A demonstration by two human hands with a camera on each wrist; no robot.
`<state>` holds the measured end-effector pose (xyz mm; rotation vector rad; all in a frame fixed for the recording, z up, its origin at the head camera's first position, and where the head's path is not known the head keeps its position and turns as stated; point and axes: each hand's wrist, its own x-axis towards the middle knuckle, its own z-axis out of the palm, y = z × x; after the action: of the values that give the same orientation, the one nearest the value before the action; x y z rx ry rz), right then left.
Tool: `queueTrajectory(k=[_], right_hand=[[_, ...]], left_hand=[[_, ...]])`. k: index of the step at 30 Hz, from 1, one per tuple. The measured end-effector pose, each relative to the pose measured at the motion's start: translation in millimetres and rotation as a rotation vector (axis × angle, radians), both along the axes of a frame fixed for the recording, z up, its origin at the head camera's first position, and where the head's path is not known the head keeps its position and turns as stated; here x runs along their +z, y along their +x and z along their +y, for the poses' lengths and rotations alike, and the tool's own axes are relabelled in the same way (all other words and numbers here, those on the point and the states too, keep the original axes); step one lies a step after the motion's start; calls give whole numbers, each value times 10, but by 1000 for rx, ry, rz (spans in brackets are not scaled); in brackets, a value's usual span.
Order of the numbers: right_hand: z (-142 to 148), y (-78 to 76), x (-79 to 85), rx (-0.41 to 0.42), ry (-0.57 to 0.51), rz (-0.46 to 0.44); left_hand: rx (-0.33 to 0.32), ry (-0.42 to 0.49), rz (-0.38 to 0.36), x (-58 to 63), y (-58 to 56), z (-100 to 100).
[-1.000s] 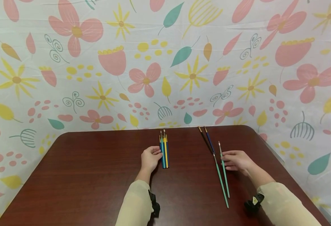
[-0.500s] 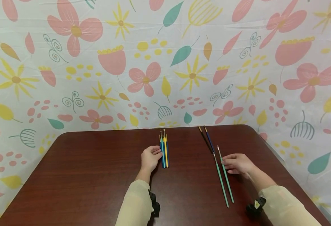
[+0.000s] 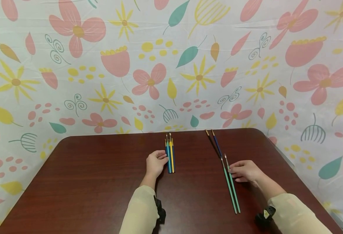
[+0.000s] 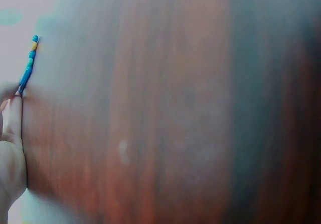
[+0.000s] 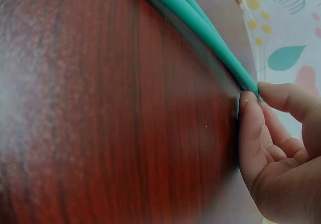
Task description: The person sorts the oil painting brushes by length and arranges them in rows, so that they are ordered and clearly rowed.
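Note:
In the head view, my left hand (image 3: 156,165) is at the left side of a row of several paintbrushes (image 3: 172,160) with blue, teal and yellow handles. Its thumb and finger pinch the leftmost blue paintbrush (image 4: 25,77), seen at the edge of the left wrist view. My right hand (image 3: 245,172) pinches a mint-green paintbrush (image 3: 234,191) near its ferrule, bristles pointing away from me. Close along its left lies a second mint-green paintbrush (image 3: 229,188). Both green handles run together in the right wrist view, where thumb and fingertips meet on one.
Beyond the green pair lie a dark-handled paintbrush (image 3: 213,144) and a blue paintbrush (image 3: 217,144), their bristles near the far table edge. The brown wooden table (image 3: 86,182) meets a flower-printed cloth (image 3: 148,65) at the back. Each wrist carries a black camera.
My right hand has drawn its green paintbrush a little toward me and then left, closing in beside the other green one. My left hand and the row beside it stay put.

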<state>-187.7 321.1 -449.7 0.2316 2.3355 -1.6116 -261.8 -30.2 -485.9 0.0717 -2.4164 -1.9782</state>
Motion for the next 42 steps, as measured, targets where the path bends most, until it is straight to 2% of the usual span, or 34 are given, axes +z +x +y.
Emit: queueTrajectory(k=[12,19,26,34,42], right_hand=[[-108,14,35,-29,118,51],[-149,31,38,-30,146,62],[-146,24,42,-50,157,62],[-137,-51,88,-78,169,93],[-224,-162,174,-90,103,109]], left_hand=[[0,-21,23,-7,-17,1],[4,-16,16,-15,-13,-7],[-2,-17,11,-13,-2,-9],[0,1,18,-5,-13,1],[-1,0,7,-11,-8,1]])
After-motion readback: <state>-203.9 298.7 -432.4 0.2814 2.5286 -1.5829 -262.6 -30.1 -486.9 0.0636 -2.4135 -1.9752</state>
